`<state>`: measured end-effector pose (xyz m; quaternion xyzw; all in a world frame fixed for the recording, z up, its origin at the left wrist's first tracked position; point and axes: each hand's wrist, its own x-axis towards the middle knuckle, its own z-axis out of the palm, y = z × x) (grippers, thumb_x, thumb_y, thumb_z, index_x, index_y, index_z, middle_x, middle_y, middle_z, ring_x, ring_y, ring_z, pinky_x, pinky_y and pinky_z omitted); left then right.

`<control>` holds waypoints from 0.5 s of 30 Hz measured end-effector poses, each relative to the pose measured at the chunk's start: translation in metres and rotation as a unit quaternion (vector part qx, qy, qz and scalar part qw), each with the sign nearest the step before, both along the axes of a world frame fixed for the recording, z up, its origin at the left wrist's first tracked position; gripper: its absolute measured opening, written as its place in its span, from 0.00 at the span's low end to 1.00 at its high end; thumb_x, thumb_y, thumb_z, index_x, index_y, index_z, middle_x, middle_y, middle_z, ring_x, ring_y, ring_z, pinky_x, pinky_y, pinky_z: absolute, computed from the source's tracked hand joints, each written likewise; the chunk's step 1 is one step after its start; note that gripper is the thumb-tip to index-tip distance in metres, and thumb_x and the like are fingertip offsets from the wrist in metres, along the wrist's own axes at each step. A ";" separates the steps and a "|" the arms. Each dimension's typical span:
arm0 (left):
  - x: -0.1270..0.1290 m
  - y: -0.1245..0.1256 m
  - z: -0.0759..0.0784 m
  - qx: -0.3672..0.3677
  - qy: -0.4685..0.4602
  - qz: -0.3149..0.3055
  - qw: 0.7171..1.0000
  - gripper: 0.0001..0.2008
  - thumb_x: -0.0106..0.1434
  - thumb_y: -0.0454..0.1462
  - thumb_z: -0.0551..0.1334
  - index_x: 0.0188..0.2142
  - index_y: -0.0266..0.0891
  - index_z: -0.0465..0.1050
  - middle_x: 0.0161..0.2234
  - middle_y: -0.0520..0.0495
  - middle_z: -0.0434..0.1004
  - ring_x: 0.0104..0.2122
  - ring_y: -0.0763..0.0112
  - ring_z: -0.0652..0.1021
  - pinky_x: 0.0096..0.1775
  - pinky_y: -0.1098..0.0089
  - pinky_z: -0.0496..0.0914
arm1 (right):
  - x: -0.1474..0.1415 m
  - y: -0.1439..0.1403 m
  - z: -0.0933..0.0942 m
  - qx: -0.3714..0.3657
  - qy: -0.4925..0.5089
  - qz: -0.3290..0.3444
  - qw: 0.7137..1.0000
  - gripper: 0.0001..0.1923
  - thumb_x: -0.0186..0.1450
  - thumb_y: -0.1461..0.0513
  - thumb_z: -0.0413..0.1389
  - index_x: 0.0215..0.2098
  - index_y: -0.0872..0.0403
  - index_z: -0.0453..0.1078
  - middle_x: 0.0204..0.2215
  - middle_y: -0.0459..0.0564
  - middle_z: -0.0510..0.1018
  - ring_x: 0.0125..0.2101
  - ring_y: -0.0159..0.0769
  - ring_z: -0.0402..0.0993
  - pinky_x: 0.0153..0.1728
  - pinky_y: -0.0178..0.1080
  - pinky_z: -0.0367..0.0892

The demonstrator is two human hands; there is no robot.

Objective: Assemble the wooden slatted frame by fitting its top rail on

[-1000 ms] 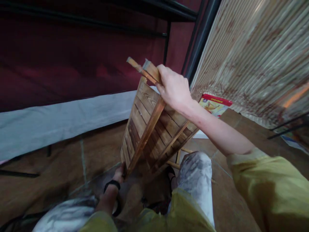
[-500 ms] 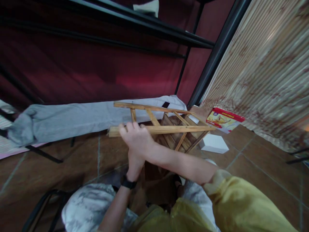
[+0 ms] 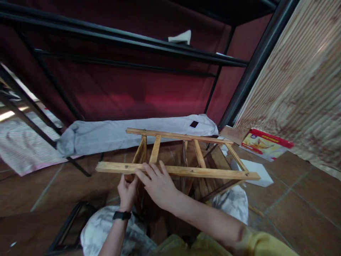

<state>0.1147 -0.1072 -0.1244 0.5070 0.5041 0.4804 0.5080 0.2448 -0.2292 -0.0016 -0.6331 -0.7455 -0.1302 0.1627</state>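
Tiled floor [image 3: 306, 199], box [image 3: 263, 144] at three o'clock — wooden frame [image 3: 199, 154] toward six, fanned right hand [image 3: 160, 186] over near rail [image 3: 213, 173], curled left hand [image 3: 127, 193] beneath at seven, hold unclear — possible tipping from uneven pressure.

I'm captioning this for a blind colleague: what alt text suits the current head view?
A wooden frame is at a person's knees, right hand spread across its near rail, left hand just beneath. Beyond the frame is a pale grey cloth; a red-and-yellow box is to the right.
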 end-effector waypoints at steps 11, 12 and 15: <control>-0.023 0.041 -0.006 0.151 0.037 0.024 0.988 0.19 0.48 0.46 0.67 0.35 0.38 0.68 0.32 0.48 0.74 0.35 0.64 0.75 0.43 0.63 0.70 | 0.147 -0.102 -0.042 -0.012 -0.062 -0.154 0.986 0.28 0.67 0.58 0.49 0.64 0.53 0.54 0.60 0.57 0.63 0.60 0.49 0.57 0.61 0.59 0.42; -0.024 0.042 -0.007 0.151 0.034 0.029 0.987 0.20 0.48 0.46 0.67 0.37 0.38 0.68 0.34 0.47 0.74 0.36 0.63 0.75 0.44 0.63 0.69 | 0.151 -0.107 -0.044 -0.015 -0.068 -0.161 0.985 0.27 0.67 0.60 0.47 0.65 0.52 0.53 0.60 0.55 0.62 0.60 0.48 0.57 0.61 0.59 0.43; -0.026 0.042 -0.007 0.149 0.030 0.056 0.987 0.22 0.48 0.46 0.67 0.38 0.38 0.67 0.36 0.46 0.74 0.38 0.62 0.75 0.46 0.62 0.69 | 0.157 -0.128 -0.048 -0.017 -0.080 -0.192 0.978 0.30 0.66 0.64 0.45 0.66 0.52 0.50 0.62 0.54 0.60 0.61 0.46 0.55 0.62 0.58 0.42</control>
